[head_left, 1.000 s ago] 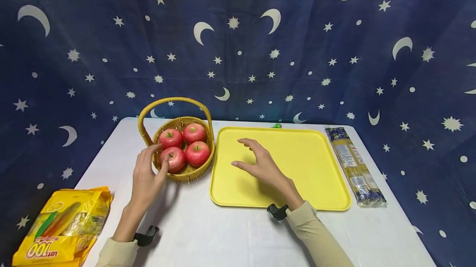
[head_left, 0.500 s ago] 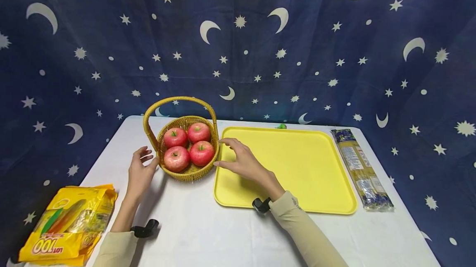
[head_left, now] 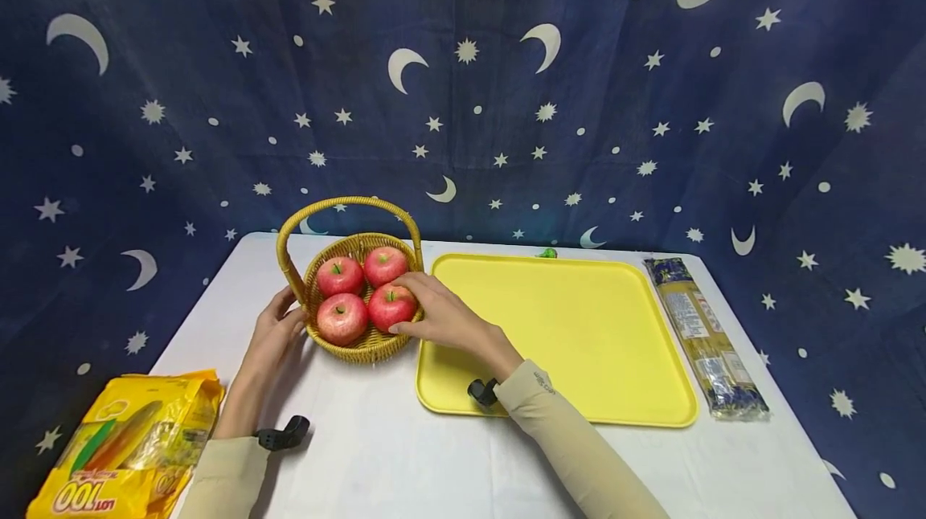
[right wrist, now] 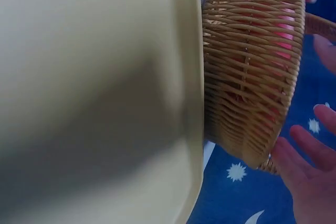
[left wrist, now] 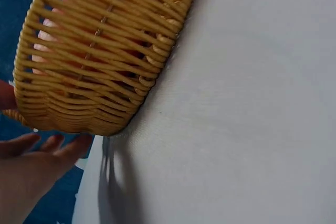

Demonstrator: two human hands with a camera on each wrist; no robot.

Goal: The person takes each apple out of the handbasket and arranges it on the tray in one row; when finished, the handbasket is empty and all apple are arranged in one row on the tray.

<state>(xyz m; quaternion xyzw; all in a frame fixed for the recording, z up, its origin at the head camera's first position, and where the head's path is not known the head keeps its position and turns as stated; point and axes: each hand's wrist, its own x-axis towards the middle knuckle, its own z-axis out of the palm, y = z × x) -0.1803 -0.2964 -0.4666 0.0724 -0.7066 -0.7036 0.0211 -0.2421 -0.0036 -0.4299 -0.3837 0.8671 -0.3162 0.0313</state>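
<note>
A round wicker basket (head_left: 365, 354) with a tall arched handle (head_left: 349, 201) holds several red apples (head_left: 342, 319) on the white-covered table. Against its left side, my left hand (head_left: 271, 338) touches the wicker near the handle's foot; in the left wrist view the fingers (left wrist: 44, 153) reach along the basket's wall. From the right, my right hand (head_left: 452, 318) reaches over the rim beside the lower right apple (head_left: 392, 307) and partly covers it. Its fingers (right wrist: 310, 161) look spread in the right wrist view. Whether they touch the apple I cannot tell.
Right of the basket lies a yellow tray (head_left: 564, 342), under my right forearm. Beyond it sit a clear, blue-ended packet (head_left: 705, 334) at the right and a small green thing (head_left: 550, 252) behind. A yellow bag (head_left: 126, 447) lies front left. Star-printed cloth (head_left: 463, 93) hangs behind.
My right hand has moved left from over the tray to the basket's right side. My left hand has gone from the front left apple to the outside of the basket's left wall.
</note>
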